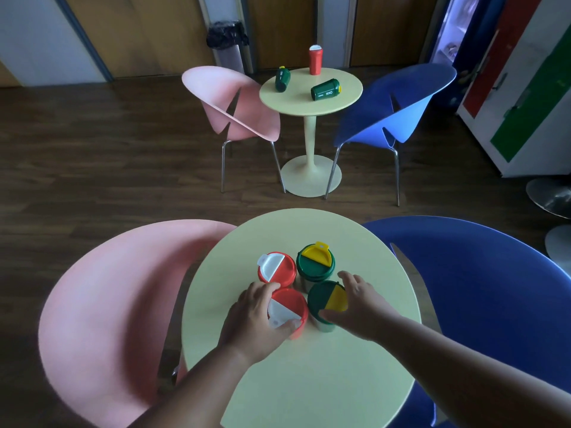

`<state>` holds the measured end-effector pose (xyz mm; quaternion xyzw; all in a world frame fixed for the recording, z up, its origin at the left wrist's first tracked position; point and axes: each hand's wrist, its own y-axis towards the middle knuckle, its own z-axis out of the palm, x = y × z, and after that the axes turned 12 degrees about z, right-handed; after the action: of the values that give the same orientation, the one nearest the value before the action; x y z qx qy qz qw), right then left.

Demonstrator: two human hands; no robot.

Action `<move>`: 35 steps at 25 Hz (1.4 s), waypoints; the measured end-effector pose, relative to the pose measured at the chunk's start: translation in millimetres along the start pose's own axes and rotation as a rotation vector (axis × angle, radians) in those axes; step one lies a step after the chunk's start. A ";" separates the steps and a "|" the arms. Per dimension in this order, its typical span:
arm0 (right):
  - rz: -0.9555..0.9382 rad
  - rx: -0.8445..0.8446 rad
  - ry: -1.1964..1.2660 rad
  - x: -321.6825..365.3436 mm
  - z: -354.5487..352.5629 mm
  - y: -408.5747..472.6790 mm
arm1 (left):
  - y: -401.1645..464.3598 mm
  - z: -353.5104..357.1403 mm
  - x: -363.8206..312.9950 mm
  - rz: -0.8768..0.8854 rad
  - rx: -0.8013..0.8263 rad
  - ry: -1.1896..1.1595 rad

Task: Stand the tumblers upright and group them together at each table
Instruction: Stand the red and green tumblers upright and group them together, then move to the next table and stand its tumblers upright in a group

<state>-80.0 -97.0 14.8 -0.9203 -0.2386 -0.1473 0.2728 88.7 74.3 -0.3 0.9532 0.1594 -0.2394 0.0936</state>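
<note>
Seen from above, a person is reaching both hands onto a round pale-yellow near counter (pixel 309 381) where four tumblers are standing upright in a tight cluster of two rows. The left hand (pixel 251 322) is gripping the near red tumbler (pixel 293 304), which has a red and white lid; its fingers (pixel 262 288) are curling round the far side while the thumb is pressing the near rim. The right hand (pixel 360 304) is gripping the near green tumbler (pixel 321 299), which has a green and yellow lid, with fingers arching over the far edge and the thumb lying against the near edge. Just behind these two are standing a far red tumbler (pixel 277 268) and a far green tumbler (pixel 315 262), all four close together. A pink chair (pixel 108 319) is sitting to the left of this counter and a blue chair (pixel 479 273) to the right.

Farther back, a second round far counter (pixel 296 103) is carrying three more tumblers, well apart from one another: an upright red tumbler (pixel 314 60) at the back, a fallen green tumbler (pixel 282 78) lying on its side at the left, and another lying green tumbler (pixel 326 89) at the right. A far pink chair (pixel 222 100) and a far blue chair (pixel 398 103) are flanking it. A lined waste bin (pixel 228 44) is standing against the wooden wall behind.
</note>
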 end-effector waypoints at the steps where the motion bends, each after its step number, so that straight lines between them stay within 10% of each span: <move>1: -0.011 -0.044 -0.015 5.5 -3.6 -0.3 | 0.3 -7.5 0.9 0.005 -0.008 0.006; 18: -0.071 -0.363 0.059 240.1 32.3 -54.0 | -11.6 -235.3 154.9 0.106 0.077 0.193; 35: -0.294 -0.173 -0.162 454.0 102.6 2.6 | -55.7 -339.9 322.0 -0.111 0.052 0.269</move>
<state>318.5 122.7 112.9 -0.9044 -0.3781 -0.1311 0.1480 483.0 296.2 132.4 0.9685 0.2167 -0.1184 0.0336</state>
